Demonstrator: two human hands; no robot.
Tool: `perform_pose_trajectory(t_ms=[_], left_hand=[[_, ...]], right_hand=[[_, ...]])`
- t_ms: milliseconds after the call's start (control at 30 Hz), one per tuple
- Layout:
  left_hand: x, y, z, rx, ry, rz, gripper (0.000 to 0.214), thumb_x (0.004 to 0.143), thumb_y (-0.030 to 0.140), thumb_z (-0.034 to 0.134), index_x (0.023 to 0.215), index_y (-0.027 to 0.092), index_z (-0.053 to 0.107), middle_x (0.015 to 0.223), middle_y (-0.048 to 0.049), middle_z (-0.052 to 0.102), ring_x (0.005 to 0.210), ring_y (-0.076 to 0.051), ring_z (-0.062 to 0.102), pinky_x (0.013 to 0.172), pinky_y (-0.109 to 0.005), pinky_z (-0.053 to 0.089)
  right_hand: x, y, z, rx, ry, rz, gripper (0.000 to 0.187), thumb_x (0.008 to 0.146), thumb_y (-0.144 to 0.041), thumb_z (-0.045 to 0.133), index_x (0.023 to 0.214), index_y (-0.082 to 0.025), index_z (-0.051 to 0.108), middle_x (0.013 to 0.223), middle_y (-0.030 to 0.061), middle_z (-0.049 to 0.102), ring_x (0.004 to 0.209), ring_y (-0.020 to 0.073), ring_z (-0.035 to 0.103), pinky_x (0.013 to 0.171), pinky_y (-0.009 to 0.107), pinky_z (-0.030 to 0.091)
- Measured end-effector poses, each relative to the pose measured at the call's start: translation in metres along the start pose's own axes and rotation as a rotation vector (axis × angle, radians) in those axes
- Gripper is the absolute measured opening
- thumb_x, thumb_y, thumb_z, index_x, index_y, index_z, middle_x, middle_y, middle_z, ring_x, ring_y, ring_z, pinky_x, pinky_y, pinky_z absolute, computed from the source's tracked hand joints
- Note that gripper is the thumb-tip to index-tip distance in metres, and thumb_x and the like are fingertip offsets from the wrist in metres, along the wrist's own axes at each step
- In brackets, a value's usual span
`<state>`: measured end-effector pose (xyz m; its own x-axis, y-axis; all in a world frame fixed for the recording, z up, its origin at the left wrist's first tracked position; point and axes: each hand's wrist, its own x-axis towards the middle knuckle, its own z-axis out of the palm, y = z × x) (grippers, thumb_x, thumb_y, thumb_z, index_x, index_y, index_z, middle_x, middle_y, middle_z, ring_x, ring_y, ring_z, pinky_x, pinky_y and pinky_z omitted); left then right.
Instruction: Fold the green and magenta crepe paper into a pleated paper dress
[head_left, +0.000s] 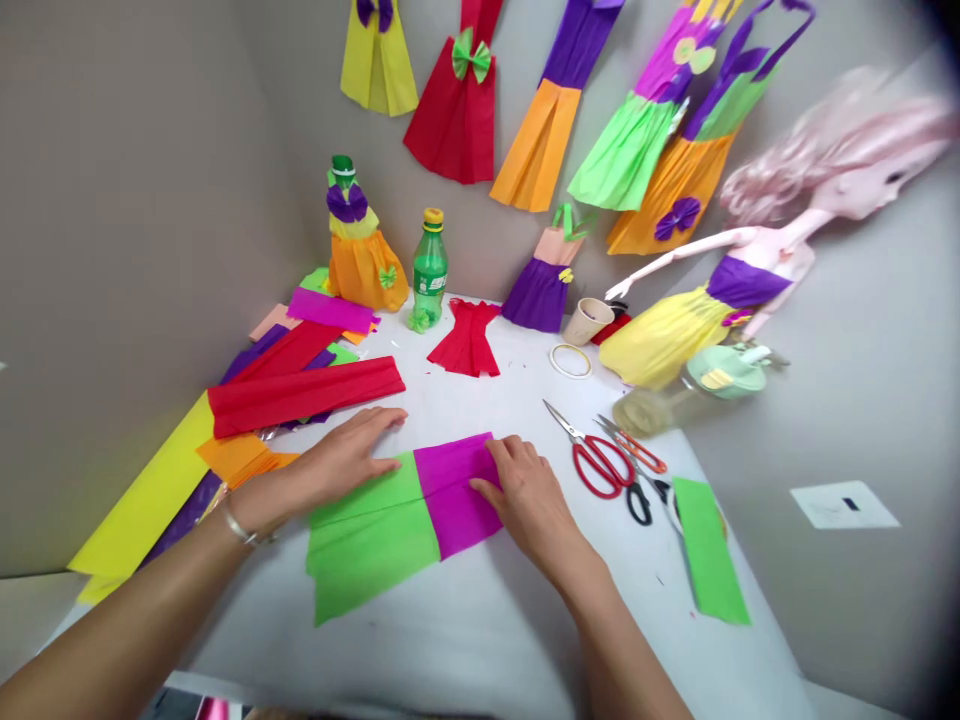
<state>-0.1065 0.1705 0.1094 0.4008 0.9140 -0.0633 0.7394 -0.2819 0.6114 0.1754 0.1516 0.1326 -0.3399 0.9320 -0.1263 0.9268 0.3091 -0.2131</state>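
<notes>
My right hand (525, 505) lies on the magenta part (454, 495) of a joined green-and-magenta crepe paper piece, its thumb and fingers spread on top. The green part (367, 540) fans out towards the lower left. My left hand (330, 468) rests flat on the white table (480, 620), just above the green part, with its thumb near that paper's upper edge. A metal bangle (241, 530) circles my left wrist. Red-handled scissors (600, 465) lie to the right of my right hand, out of its reach by a small gap.
Crepe paper strips, a red one (304, 395) and a yellow one (142, 490) among them, lie to the left. Ahead stand a red paper dress (465, 340), a green bottle (430, 265) and a doll (750, 280). Paper dresses (532, 110) hang on the wall.
</notes>
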Motion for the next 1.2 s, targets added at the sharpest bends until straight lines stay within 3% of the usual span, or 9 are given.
perform_pose_trajectory(t_ms=[133,233,333,567,733,867,1000,1100,1200], left_hand=[[0.024,0.007,0.013,0.013,-0.126,0.057,0.037,0.073,0.023,0.064,0.111,0.022,0.060,0.111,-0.0054,0.065,0.103,-0.024,0.061,0.089,-0.033,0.047],[0.025,0.009,0.013,0.015,-0.181,0.047,0.020,0.073,0.022,0.060,0.093,0.022,0.059,0.089,-0.0004,0.060,0.083,-0.020,0.058,0.074,-0.029,0.044],[0.023,0.010,0.010,0.007,-0.197,0.016,0.010,0.073,0.027,0.060,0.081,0.022,0.055,0.084,0.0003,0.054,0.081,-0.021,0.054,0.072,-0.029,0.041],[0.026,0.011,0.020,-0.117,-0.243,-0.089,0.033,0.068,0.029,0.059,0.101,0.024,0.052,0.084,0.0030,0.050,0.077,-0.018,0.048,0.070,-0.026,0.039],[0.037,0.020,0.012,-0.211,-0.357,-0.148,0.024,0.068,0.034,0.069,0.069,0.022,0.049,0.069,0.0062,0.039,0.067,-0.015,0.039,0.062,-0.025,0.031],[0.040,0.037,0.000,-0.357,-0.420,-0.192,0.032,0.070,0.042,0.076,0.067,0.021,0.052,0.068,0.0064,0.042,0.067,-0.015,0.043,0.063,-0.024,0.035],[0.033,0.050,0.001,-0.531,-0.314,-0.304,0.036,0.071,0.052,0.077,0.080,0.021,0.060,0.076,0.0036,0.057,0.075,-0.018,0.057,0.071,-0.026,0.047],[0.022,0.058,0.011,-0.646,-0.170,-0.414,0.043,0.074,0.058,0.072,0.096,0.022,0.063,0.088,-0.0013,0.068,0.085,-0.023,0.066,0.077,-0.032,0.054],[0.004,0.061,0.024,-0.691,-0.041,-0.518,0.046,0.072,0.059,0.074,0.098,0.022,0.063,0.091,-0.0055,0.072,0.085,-0.027,0.071,0.074,-0.036,0.058]], right_hand=[[-0.016,0.015,0.003,0.055,-0.025,0.041,0.049,0.093,-0.028,0.070,0.135,-0.017,0.049,0.120,0.0147,0.060,0.107,0.0322,0.057,0.086,0.044,0.047],[-0.027,0.021,0.008,0.143,0.029,0.018,0.054,0.094,-0.028,0.069,0.140,-0.017,0.045,0.122,0.0148,0.060,0.107,0.0309,0.057,0.090,0.045,0.048],[-0.034,0.023,0.010,0.234,0.081,0.010,0.052,0.095,-0.027,0.067,0.141,-0.018,0.045,0.121,0.0138,0.060,0.105,0.0294,0.058,0.090,0.044,0.049],[-0.043,0.026,0.004,0.368,0.122,0.015,0.047,0.095,-0.024,0.067,0.138,-0.018,0.049,0.118,0.0116,0.061,0.104,0.0284,0.059,0.092,0.046,0.048],[-0.057,0.029,0.003,0.474,0.168,0.017,0.044,0.097,-0.023,0.064,0.138,-0.020,0.049,0.118,0.0102,0.061,0.106,0.0273,0.059,0.094,0.046,0.048],[-0.071,0.036,0.007,0.538,0.189,0.037,0.040,0.097,-0.023,0.064,0.135,-0.022,0.052,0.117,0.0089,0.062,0.106,0.0267,0.059,0.094,0.045,0.049],[-0.080,0.045,0.012,0.590,0.252,0.033,0.035,0.097,-0.020,0.063,0.131,-0.023,0.055,0.117,0.0076,0.063,0.109,0.0255,0.060,0.094,0.043,0.050],[-0.084,0.051,0.014,0.651,0.319,0.044,0.031,0.098,-0.019,0.061,0.128,-0.023,0.055,0.119,0.0069,0.063,0.110,0.0240,0.060,0.095,0.041,0.051],[-0.086,0.054,0.012,0.666,0.366,0.032,0.029,0.097,-0.017,0.061,0.125,-0.023,0.055,0.118,0.0064,0.064,0.109,0.0227,0.061,0.094,0.039,0.052]])
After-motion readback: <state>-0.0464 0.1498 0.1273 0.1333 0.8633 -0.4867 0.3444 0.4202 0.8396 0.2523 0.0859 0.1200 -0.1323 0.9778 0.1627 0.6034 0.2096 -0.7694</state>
